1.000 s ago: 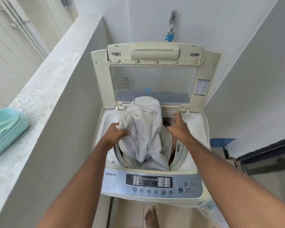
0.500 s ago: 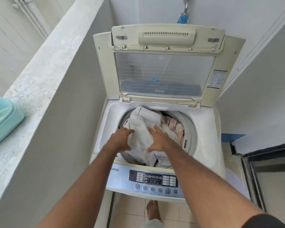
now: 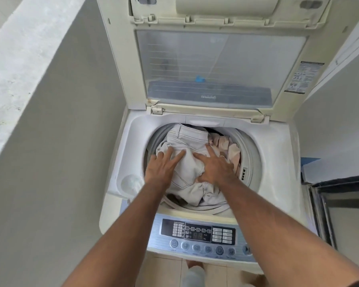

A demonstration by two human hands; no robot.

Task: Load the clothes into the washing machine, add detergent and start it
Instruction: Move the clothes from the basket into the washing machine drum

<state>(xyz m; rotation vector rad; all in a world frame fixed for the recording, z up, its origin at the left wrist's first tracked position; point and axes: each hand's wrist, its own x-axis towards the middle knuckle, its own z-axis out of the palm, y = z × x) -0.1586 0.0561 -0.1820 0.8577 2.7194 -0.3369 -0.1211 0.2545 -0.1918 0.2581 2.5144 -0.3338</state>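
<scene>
I have both hands flat on the white jeans (image 3: 187, 162) in the drum (image 3: 251, 154): left hand (image 3: 161, 167) and right hand (image 3: 215, 167) with fingers spread straight, pressing, gripping nothing. Loading looks nearly done. I judge detergent, closing the lid (image 3: 216, 65) and the panel (image 3: 199, 235) remain.

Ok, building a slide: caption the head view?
Both hands, left and right, press pale trousers into the open washing machine.

Stitched matt cloth trousers (image 3: 192, 160), glossy plastic washing machine (image 3: 278, 154) (yellowed lid (image 3: 120, 59)) — rough concrete ledge (image 3: 19, 59)
</scene>
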